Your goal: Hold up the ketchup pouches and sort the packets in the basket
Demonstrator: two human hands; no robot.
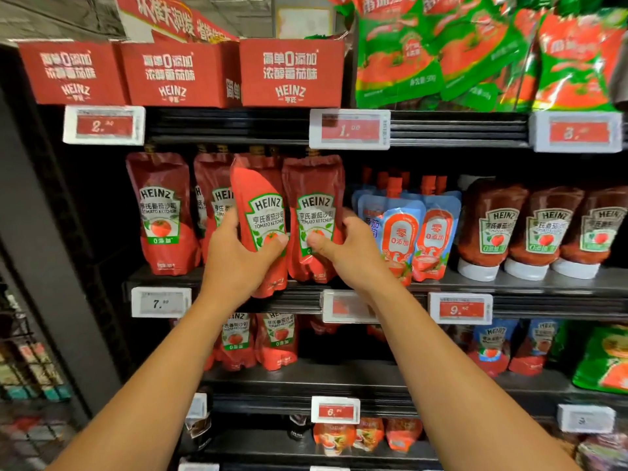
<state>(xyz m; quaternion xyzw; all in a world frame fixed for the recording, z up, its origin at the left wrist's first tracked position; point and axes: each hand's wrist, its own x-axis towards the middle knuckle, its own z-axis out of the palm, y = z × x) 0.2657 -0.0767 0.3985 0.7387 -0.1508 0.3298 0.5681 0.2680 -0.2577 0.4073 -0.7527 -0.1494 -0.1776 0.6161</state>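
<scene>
Left hand (234,253) grips a tilted glossy red pouch (261,212); right hand (343,249) grips the crinkled upright pouch (314,212) beside it

We're in a supermarket aisle: stocked ketchup pouches (159,212) left of our grip, price tags (103,125) above it.
</scene>
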